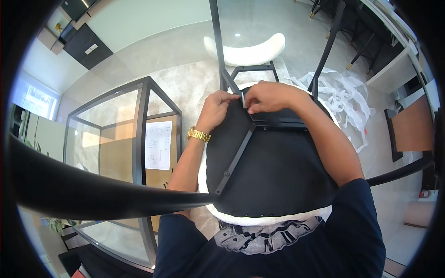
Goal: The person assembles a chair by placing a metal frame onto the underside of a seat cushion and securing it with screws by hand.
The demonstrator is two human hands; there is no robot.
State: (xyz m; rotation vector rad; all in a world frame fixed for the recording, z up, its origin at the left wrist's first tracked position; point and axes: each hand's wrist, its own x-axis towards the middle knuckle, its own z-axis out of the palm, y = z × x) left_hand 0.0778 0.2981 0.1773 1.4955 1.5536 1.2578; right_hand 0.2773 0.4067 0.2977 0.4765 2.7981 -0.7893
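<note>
An upside-down chair stands in front of me, its round seat point(278, 167) showing a black underside with white upholstery round the rim. A black metal leg frame point(278, 124) lies across that underside, and its legs rise upward. My right hand point(266, 96) is closed at the far left bar of the frame, pinching a thin silvery tool point(244, 100) whose exact kind I cannot make out. Beside it my left hand point(216, 107), below a gold watch point(199, 134), has its index finger stretched to the same bar; its other fingers are curled.
Beyond the seat lies a curved white backrest point(250, 52). A glass-sided table frame point(143, 139) with cardboard and a paper sheet point(158, 144) stands at left. Crumpled white plastic wrapping point(345, 99) covers floor at right. One chair leg point(116, 197) sweeps close across the lower left.
</note>
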